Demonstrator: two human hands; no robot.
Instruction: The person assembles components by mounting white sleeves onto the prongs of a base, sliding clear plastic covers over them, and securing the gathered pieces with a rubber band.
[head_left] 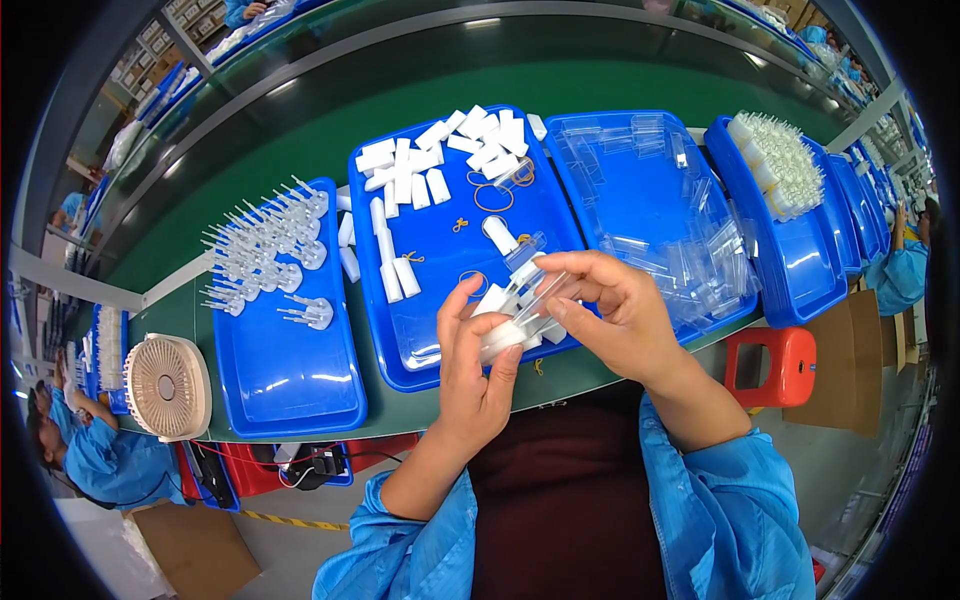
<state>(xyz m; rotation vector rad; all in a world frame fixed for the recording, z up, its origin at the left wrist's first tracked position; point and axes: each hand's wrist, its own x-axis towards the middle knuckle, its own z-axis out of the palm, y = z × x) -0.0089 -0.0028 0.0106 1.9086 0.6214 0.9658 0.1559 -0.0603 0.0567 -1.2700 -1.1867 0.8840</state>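
Over the front edge of the middle blue tray point(400, 372), my left hand point(473, 378) is closed around a white plastic part point(503, 338) with thin prongs pointing up and away. My right hand point(628, 318) pinches a clear plastic tube point(543, 300) between thumb and fingers, right at those prongs. How far the tube sits over a prong cannot be made out. Beyond my fingers, a white round-ended piece point(498, 234) lies in the tray. Loose white blocks point(403, 175) and rubber bands point(493, 197) are farther back in it.
A blue tray of pronged clear-white parts point(265, 250) stands left, beside a beige fan point(167, 385). Right of the middle tray, another blue tray point(640, 215) holds clear tubes point(690, 285). Stacked trays point(805, 270) carry packed parts farther right. A red stool point(795, 367) stands below.
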